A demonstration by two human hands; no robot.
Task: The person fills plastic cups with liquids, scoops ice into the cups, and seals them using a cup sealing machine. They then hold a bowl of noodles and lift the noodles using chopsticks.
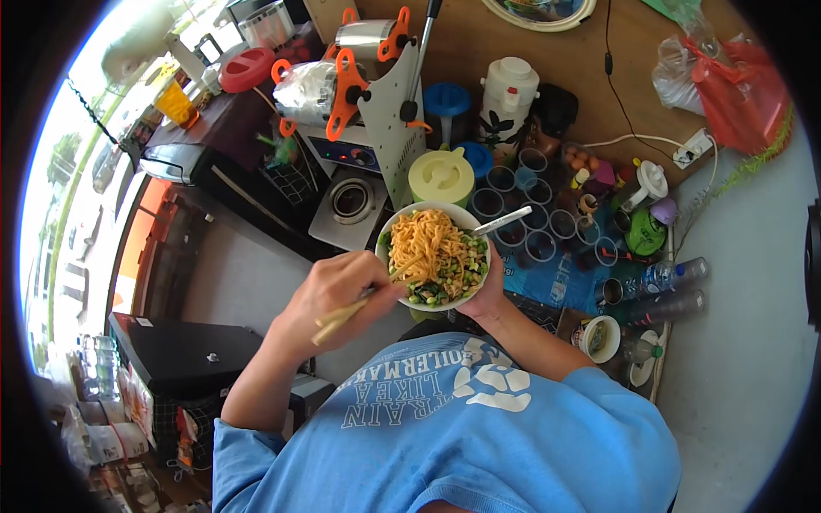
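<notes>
A white bowl (386,242) of yellow noodles (425,237) with chopped greens and bits of meat is held up in front of my chest. My right hand (487,295) supports it from underneath and along its right side, with most of the fingers hidden. In my left hand (346,295) is a pair of wooden chopsticks (340,318), gripped in closed fingers. Their tips reach into the noodles. A spoon (505,220) leans on the bowl's far right rim, its pale handle pointing outward.
Beyond the bowl stand a sealing machine (389,128) with orange knobs, a light green lidded container (440,177) and a white drink jug (510,85). Several plastic cups (539,245) and bottles (658,309) are on the right. A black box-like cabinet (184,352) is at left.
</notes>
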